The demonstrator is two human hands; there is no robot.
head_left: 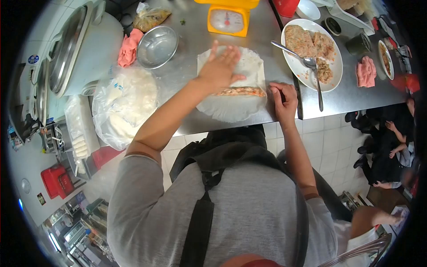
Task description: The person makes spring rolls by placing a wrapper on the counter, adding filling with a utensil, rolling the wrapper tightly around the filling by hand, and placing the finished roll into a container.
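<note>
A thin white dough sheet [235,111] lies flat on the steel table, with a strip of orange-flecked filling [242,91] across its middle. My left hand [221,66] rests palm down on the far part of the sheet, fingers spread, holding nothing. Just right of the sheet, my right hand [285,100] is curled into a loose fist near the table's front edge; nothing shows in it. Beyond it sits a white oval plate [301,81] of minced filling [299,39], with a spoon [309,62] and a second utensil [320,91] resting in it.
A yellow scale [227,20] stands behind the sheet. On the left are a metal bowl [157,46], a pink cloth [130,48], a plastic bag of white dough [126,104] and a large lidded pot [100,44]. Another pink cloth [366,72] lies right. People in dark clothes [378,142] are at the far right.
</note>
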